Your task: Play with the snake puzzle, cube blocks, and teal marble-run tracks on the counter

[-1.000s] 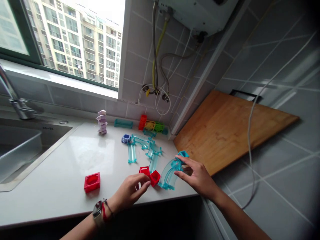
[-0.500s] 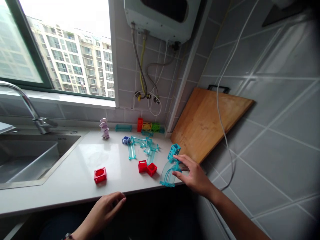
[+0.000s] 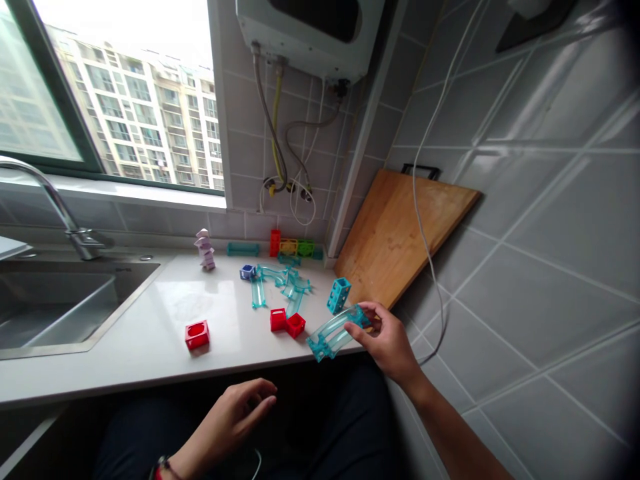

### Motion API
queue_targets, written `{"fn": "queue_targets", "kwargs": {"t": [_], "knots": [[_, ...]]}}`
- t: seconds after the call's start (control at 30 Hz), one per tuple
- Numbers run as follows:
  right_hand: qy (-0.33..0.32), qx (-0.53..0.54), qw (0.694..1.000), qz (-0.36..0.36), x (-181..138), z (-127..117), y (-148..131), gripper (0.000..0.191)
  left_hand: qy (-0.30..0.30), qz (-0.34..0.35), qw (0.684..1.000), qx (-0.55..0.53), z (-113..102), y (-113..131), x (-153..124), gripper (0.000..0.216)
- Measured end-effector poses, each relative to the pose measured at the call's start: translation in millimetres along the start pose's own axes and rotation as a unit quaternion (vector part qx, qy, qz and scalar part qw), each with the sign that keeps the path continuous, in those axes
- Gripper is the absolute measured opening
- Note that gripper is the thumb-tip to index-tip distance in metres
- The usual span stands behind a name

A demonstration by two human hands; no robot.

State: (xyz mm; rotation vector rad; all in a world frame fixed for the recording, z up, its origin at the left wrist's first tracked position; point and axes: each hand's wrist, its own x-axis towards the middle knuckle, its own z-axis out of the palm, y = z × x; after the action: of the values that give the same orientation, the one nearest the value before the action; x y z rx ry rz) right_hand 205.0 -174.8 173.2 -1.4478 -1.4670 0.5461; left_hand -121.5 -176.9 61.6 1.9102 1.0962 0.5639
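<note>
My right hand (image 3: 387, 340) grips one end of a clear teal track piece (image 3: 337, 331), thumb on top and fingers behind it, over the counter's front edge. Just behind it a teal block tower (image 3: 339, 295) stands upright on the counter. Two red blocks (image 3: 295, 325) touch each other left of the held piece. My left hand (image 3: 245, 410) hangs in front of the counter edge, fingers loosely bent and apart from the thumb, with nothing in it. A single red block (image 3: 197, 335) lies farther left on the counter.
More teal track pieces (image 3: 258, 292) and a blue block (image 3: 247, 272) lie mid-counter. Red, yellow and green blocks (image 3: 305, 248) line the back wall. A purple stack (image 3: 205, 250) stands near the sink (image 3: 90, 333). A wooden board (image 3: 400, 227) leans at right with a hanging cable (image 3: 425, 233).
My right hand has taken hold of the clear teal track piece and tilted it up off the counter. My left hand has moved right. The view has shifted slightly.
</note>
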Motion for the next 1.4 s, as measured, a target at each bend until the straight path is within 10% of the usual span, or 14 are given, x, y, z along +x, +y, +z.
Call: {"fn": "queue_targets", "kwargs": {"t": [0.27,0.53,0.8,1.07,1.2,1.4], "knots": [[-0.071,-0.053,0.996,-0.023,-1.0,8.1,-4.0,0.056,-0.134,0.055,0.972,-0.187,-6.9,59.2,57.5,0.063],[-0.058,-0.062,0.996,-0.036,23.1,24.6,17.4,0.079,-0.245,-0.048,0.868,-0.430,19.1,54.8,127.0,0.070],[-0.100,-0.063,0.991,0.062,68.1,43.6,41.2,0.059,-0.201,0.048,0.947,-0.246,-24.6,32.6,153.8,0.077],[-0.065,-0.189,0.978,-0.059,220.3,62.6,32.0,0.045,-0.141,0.090,0.982,-0.087,-69.7,-3.5,143.3,0.045],[-0.156,-0.438,0.885,-0.020,313.3,106.0,66.3,0.041,-0.106,0.096,0.988,-0.058,-79.5,-18.4,140.5,0.039],[-0.220,-0.529,0.820,0.021,376.1,164.9,133.5,0.038,-0.089,0.102,0.989,-0.065,-90.6,-27.0,141.6,0.037]]}}
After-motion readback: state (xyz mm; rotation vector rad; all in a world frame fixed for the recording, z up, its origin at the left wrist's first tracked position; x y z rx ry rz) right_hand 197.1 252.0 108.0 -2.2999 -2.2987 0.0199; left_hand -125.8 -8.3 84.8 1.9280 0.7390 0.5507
